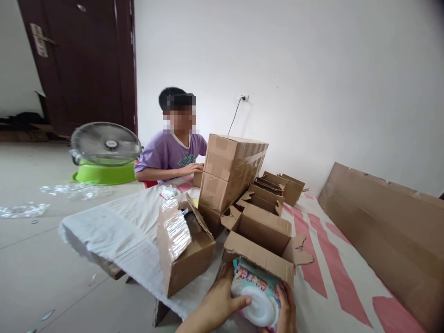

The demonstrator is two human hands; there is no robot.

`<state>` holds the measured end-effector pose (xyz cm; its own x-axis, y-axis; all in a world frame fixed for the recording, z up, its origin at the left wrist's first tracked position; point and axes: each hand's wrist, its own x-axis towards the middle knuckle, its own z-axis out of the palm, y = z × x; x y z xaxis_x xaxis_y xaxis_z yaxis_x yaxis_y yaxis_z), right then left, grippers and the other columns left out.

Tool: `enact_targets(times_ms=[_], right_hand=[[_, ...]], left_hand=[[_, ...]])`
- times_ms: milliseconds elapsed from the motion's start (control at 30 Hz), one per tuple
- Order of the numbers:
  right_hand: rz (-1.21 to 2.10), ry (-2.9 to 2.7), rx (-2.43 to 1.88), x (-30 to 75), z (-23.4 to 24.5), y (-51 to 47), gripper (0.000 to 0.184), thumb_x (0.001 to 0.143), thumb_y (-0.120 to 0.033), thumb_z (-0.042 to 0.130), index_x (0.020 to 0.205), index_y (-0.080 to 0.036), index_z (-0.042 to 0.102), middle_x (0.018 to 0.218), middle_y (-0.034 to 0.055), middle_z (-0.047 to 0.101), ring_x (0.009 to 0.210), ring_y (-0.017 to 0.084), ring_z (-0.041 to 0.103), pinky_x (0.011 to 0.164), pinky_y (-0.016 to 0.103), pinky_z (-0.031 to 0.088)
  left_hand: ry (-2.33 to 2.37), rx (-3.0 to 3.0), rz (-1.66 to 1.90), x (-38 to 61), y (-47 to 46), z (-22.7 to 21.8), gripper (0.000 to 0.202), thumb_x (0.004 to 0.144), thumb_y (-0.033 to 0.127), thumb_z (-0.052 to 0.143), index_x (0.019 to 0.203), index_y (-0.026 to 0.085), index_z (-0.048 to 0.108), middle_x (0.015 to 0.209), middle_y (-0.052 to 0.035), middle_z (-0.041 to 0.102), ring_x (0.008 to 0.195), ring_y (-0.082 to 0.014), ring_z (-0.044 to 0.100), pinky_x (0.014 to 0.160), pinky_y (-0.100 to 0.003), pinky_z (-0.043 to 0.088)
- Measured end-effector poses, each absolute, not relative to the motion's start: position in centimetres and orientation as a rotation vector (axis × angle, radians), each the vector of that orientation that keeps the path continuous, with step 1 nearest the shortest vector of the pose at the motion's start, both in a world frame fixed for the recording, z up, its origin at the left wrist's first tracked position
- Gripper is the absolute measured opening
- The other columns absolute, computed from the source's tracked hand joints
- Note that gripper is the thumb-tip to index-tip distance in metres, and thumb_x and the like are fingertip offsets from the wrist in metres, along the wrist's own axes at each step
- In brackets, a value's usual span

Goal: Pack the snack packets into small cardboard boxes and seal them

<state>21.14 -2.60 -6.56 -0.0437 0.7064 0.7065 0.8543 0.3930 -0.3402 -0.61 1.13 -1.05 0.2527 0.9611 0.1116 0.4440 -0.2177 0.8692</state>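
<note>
A pack of wet wipes (255, 286) with a round white lid and a teal printed wrapper is held between my two hands, low in the view. My left hand (222, 296) grips its left side, thumb over the front. On the right edge, my right hand (287, 303) has its fingers closed around the pack. Right behind the pack stands an open cardboard box (260, 252) with its flaps folded out; whether they touch I cannot tell. To the left sits another opened carton (190, 263), with shiny tape on its flap.
Stacked taped cartons (220, 171) stand mid-table, with more open boxes (265, 199) behind. A person in a purple shirt (166, 152) sits across, one hand near the stack. A large cardboard sheet (388, 231) leans at right. A fan (107, 145) stands at left.
</note>
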Motion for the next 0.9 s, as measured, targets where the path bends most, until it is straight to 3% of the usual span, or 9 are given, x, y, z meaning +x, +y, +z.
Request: enact_targets(times_ms=[167, 333, 500, 667, 900], right_hand=[[-0.084, -1.9, -1.457, 21.2, -6.6, -0.5, 0.099, 0.067, -0.001, 0.05, 0.152, -0.023, 0.004, 0.157, 0.0174, 0.016, 0.143, 0.037, 0.029, 0.106, 0.049, 0.043], [-0.021, -2.034, -1.551, 21.9, -5.6, 1.1, 0.095, 0.073, -0.008, 0.049, 0.152, -0.026, -0.002, 0.154, 0.0168, 0.023, 0.142, 0.033, 0.033, 0.107, 0.048, 0.04], [-0.174, -2.051, -1.593, 21.7, -4.8, 1.1, 0.097, 0.072, -0.012, 0.051, 0.152, -0.024, -0.001, 0.152, 0.0183, 0.027, 0.135, 0.037, 0.042, 0.103, 0.05, 0.042], [-0.654, -2.014, -1.516, 19.8, -3.3, 0.1, 0.096, 0.072, -0.017, 0.06, 0.153, -0.023, 0.009, 0.148, 0.0205, 0.036, 0.134, 0.048, 0.034, 0.101, 0.064, 0.034], [-0.793, -2.221, -1.32, 18.3, -2.2, 1.9, 0.086, 0.074, -0.013, 0.059, 0.151, -0.028, 0.024, 0.142, 0.011, 0.048, 0.127, 0.036, 0.043, 0.108, 0.058, 0.029]], left_hand=[[1.414, 1.712, 0.947, -0.3, 1.1, -1.1, 0.091, 0.073, 0.041, 0.066, 0.148, 0.005, 0.027, 0.153, -0.0216, 0.034, 0.142, -0.0331, 0.033, 0.118, -0.044, 0.026], [1.474, 1.666, 0.927, 0.0, 0.6, -0.4, 0.099, 0.067, 0.024, 0.064, 0.151, 0.002, 0.017, 0.159, -0.0184, 0.024, 0.147, -0.0275, 0.024, 0.121, -0.037, 0.02], [1.468, 1.653, 0.913, 0.0, 0.7, -0.5, 0.098, 0.066, 0.022, 0.064, 0.151, 0.002, 0.019, 0.158, -0.0185, 0.027, 0.146, -0.0274, 0.026, 0.121, -0.037, 0.02], [1.435, 1.682, 0.922, -0.3, 0.6, -0.5, 0.098, 0.065, 0.021, 0.066, 0.15, 0.003, 0.022, 0.156, -0.0192, 0.032, 0.145, -0.0279, 0.03, 0.12, -0.037, 0.023], [1.465, 1.713, 0.891, -0.6, 0.4, -0.3, 0.101, 0.066, 0.021, 0.067, 0.151, 0.0, 0.017, 0.157, -0.0199, 0.027, 0.145, -0.0282, 0.027, 0.121, -0.037, 0.023]])
